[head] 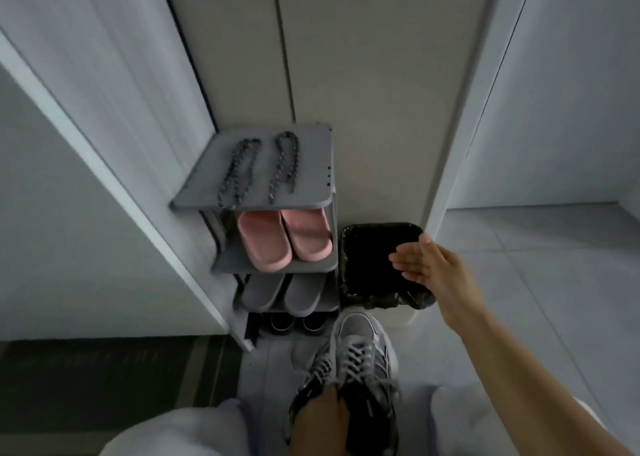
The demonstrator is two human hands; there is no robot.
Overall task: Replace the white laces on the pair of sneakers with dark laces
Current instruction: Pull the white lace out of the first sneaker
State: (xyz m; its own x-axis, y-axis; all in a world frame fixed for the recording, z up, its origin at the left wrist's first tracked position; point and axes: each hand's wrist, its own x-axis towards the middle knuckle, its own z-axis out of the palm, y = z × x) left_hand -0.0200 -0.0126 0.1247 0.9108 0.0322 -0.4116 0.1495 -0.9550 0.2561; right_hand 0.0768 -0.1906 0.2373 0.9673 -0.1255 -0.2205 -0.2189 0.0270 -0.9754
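Sneakers [360, 358] hang low in the middle of the view, toes pointing toward a grey rack [313, 165] that stands in a corner against pale panels. On the rack's top shelf lie two dark laces [239, 168], each folded into a long loop, side by side and apart. Below them sit pink slippers [284, 241], then grey slippers [284, 293], then dark shoes [298, 322] at the bottom. Just right of the rack stands a bin [379, 227] with a black liner. The sneakers' toes cover the bin's near edge and come close to the rack's lowest shelf.

The sneakers are grey and white with dark trim, held together as a pair. The right one shows pale laces crossing over a dark tongue, with loose ends trailing off to the right. The left one is blurred, and its lacing is hard to make out.

The left hand [322, 417] grips the pair at the heel end, fingers curled into the openings. The right hand [426, 261] reaches out over the bin's right side, fingers straight and together, holding nothing, well apart from the sneakers and from the dark laces.
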